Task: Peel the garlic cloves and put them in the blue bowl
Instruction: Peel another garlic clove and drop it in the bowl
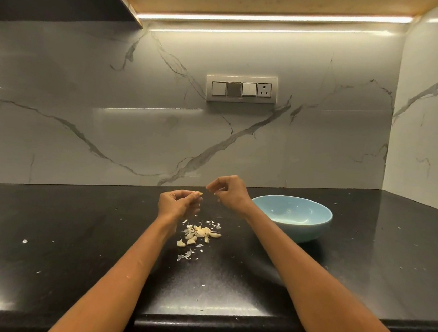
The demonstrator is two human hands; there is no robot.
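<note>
From the head camera, a black speckled countertop (pixel 335 284) runs under both forearms to a rounded front edge. Behind it rises a white marble-look backsplash (pixel 85 99) with grey veins, turning a corner at the far right. A switch panel (pixel 241 89) with three switches and a socket sits on the wall above the hands, and a strip light (pixel 275 17) glows under the cabinet overhead.

The left hand (pixel 177 203) is raised above the counter with its fingers curled, pinching a garlic clove (pixel 198 194) at the fingertips. Just beside it, slightly higher and apart from it, the right hand (pixel 230 193) has thumb and fingertips pressed together; whether a shred of skin is caught there is too small to tell.

Below the two hands, on the counter, lies a small pile of garlic cloves (pixel 202 232) mixed with papery peels (pixel 185 255), some scattered nearer the person.

To the right of the right hand stands the blue bowl (pixel 313 228), upright, its near rim partly behind that wrist. Its inside looks pale and glossy; any contents cannot be made out.
</note>
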